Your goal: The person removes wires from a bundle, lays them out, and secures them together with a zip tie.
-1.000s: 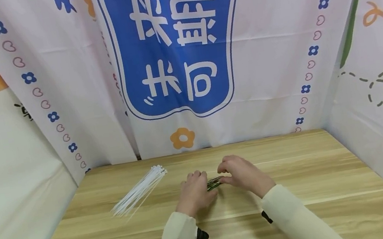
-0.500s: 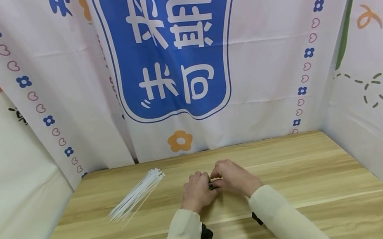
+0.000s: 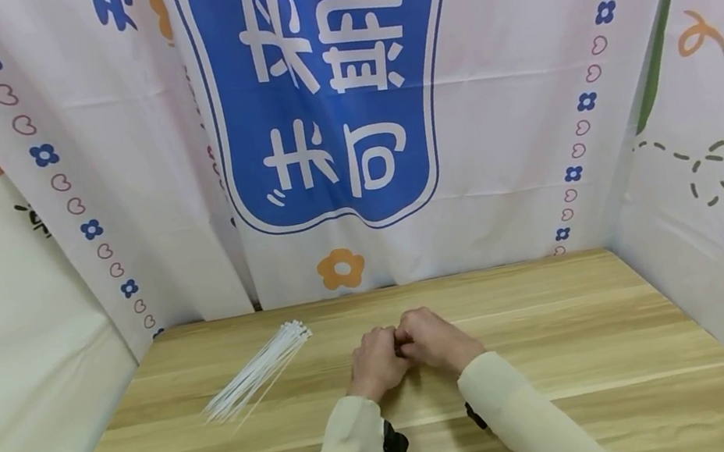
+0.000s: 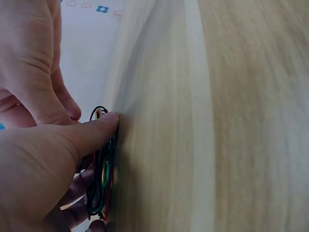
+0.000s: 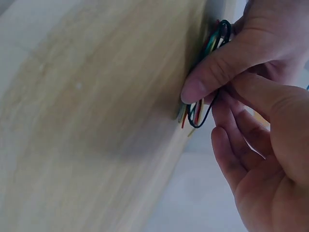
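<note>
A small coiled bundle of thin wires (image 4: 100,186), mostly black with red, green and yellow strands, is gripped by my left hand (image 3: 379,363). The left thumb (image 5: 195,89) presses along its side, with the fingers behind it. Close against the left hand, my right hand (image 3: 433,343) has its thumb and forefinger pinched together. A loop of black wire (image 5: 205,118) runs up from the bundle into that pinch. The other right fingers are loosely curled. From the head view the hands hide the bundle almost entirely.
White cable ties (image 3: 260,370) lie in a slanted sheaf on the wooden table (image 3: 601,346), left of the hands. A printed cloth (image 3: 503,219) hangs behind the table's far edge, and pale cloth walls stand at both sides.
My right hand has moved left until it meets the left hand, and its fingers have closed in. The wire bundle, visible between the hands earlier, is now covered in the head view.
</note>
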Motion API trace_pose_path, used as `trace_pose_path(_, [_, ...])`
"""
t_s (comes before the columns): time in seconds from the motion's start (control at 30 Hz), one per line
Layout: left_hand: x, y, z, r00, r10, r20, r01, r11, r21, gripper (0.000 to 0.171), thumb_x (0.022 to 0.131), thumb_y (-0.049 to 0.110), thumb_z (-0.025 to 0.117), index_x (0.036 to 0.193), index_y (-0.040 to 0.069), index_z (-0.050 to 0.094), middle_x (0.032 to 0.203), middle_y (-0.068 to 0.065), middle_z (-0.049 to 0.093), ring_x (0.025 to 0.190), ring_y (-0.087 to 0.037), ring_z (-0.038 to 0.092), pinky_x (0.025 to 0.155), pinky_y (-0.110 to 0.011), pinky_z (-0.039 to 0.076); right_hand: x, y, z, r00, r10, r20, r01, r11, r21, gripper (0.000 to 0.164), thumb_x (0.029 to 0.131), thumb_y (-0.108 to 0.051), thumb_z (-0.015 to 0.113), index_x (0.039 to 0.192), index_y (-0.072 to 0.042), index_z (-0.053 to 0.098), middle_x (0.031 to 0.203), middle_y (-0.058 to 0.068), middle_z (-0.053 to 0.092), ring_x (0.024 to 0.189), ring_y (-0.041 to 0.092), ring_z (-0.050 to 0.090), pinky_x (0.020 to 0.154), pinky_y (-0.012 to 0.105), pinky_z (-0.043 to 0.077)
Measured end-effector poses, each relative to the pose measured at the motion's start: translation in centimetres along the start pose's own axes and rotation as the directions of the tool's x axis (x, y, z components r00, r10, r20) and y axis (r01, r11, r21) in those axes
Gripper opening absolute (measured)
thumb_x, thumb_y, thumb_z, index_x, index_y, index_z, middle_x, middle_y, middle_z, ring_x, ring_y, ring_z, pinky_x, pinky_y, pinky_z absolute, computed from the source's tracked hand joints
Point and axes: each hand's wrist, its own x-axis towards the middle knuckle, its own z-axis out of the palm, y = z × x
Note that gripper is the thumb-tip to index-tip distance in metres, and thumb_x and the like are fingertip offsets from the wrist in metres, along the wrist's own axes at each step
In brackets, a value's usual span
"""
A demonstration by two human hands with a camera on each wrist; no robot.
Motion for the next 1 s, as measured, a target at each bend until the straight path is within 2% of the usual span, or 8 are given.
trace_pose_path(0.17, [0.1,-0.2,0.1,1.0,-0.002,-0.01,0.002,0.999,-0.035,0.03,0.082,0.029,0.092,0.08,0.015,0.066,0.082,-0.003,0.069,0.086,-0.029,0.066,0.072,-0.049,0.053,0.3,0.3,0.5,1.0,0.02,0.004,-0.02,1.0,0.012,0.03,0.089,0.008,0.073,0.066,-0.011,0.072,0.077,0.0,0.066,0.077,0.008,0.055,0.072,0.023,0.051])
trace_pose_path(0.33, [0.0,-0.1,0.3,1.0,-0.002,0.004,0.002,1.0,-0.023,0.025,0.084,0.026,0.09,0.08,0.017,0.067,0.085,-0.002,0.071,0.088,-0.029,0.066,0.075,-0.049,0.052,0.5,0.4,0.5,0.998,0.056,0.023,-0.057,0.996,0.061,0.032,0.086,0.015,0.069,0.069,-0.012,0.075,0.075,-0.002,0.07,0.071,0.006,0.053,0.068,0.023,0.05])
trace_pose_path(0.43, [-0.2,0.0,0.3,1.0,0.0,0.02,0.0,1.0,-0.019,0.024,0.086,0.024,0.089,0.08,0.017,0.066,0.086,-0.002,0.071,0.09,-0.03,0.066,0.076,-0.051,0.051,0.4,0.3,0.4,0.995,0.085,0.055,-0.089,0.993,0.075,0.033,0.088,0.015,0.068,0.071,-0.012,0.075,0.074,-0.003,0.07,0.069,0.007,0.052,0.066,0.024,0.049])
trace_pose_path(0.53, [-0.4,0.0,0.1,1.0,0.008,0.027,-0.007,1.0,-0.021,0.024,0.087,0.022,0.088,0.08,0.018,0.065,0.086,-0.001,0.069,0.09,-0.027,0.065,0.076,-0.05,0.05,0.3,0.2,0.2,0.992,0.093,0.08,-0.099,0.992,0.075,0.031,0.091,0.012,0.069,0.074,-0.013,0.076,0.079,-0.003,0.069,0.075,0.009,0.054,0.071,0.026,0.05])
trace_pose_path(0.7, [-0.8,0.0,-0.5,0.998,0.046,0.044,-0.044,0.998,-0.035,0.021,0.091,0.019,0.084,0.084,0.017,0.065,0.088,0.0,0.068,0.086,-0.019,0.062,0.076,-0.048,0.051,-0.1,-0.1,-0.1,0.995,0.064,0.078,-0.068,0.996,0.054,0.028,0.095,0.004,0.071,0.077,-0.016,0.076,0.084,-0.003,0.068,0.084,0.01,0.056,0.08,0.029,0.051])
trace_pose_path(0.83, [-1.3,0.1,-1.1,0.994,0.099,0.051,-0.095,0.993,-0.07,0.017,0.094,0.016,0.08,0.091,0.015,0.064,0.09,0.0,0.069,0.083,-0.015,0.06,0.078,-0.042,0.052,-0.6,-0.5,-0.5,0.997,0.049,0.058,-0.052,0.998,0.04,0.026,0.097,-0.001,0.072,0.078,-0.018,0.077,0.085,-0.005,0.066,0.085,0.009,0.056,0.082,0.029,0.051])
trace_pose_path(1.0, [-2.1,0.3,-2.2,0.985,0.168,0.045,-0.161,0.978,-0.129,0.014,0.094,0.005,0.075,0.094,0.013,0.063,0.087,0.001,0.067,0.079,-0.014,0.056,0.076,-0.035,0.05,-1.0,-1.5,-1.2,0.999,0.028,0.04,-0.029,0.999,0.035,0.022,0.097,-0.005,0.074,0.081,-0.019,0.077,0.085,-0.006,0.066,0.086,0.008,0.057,0.082,0.028,0.05])
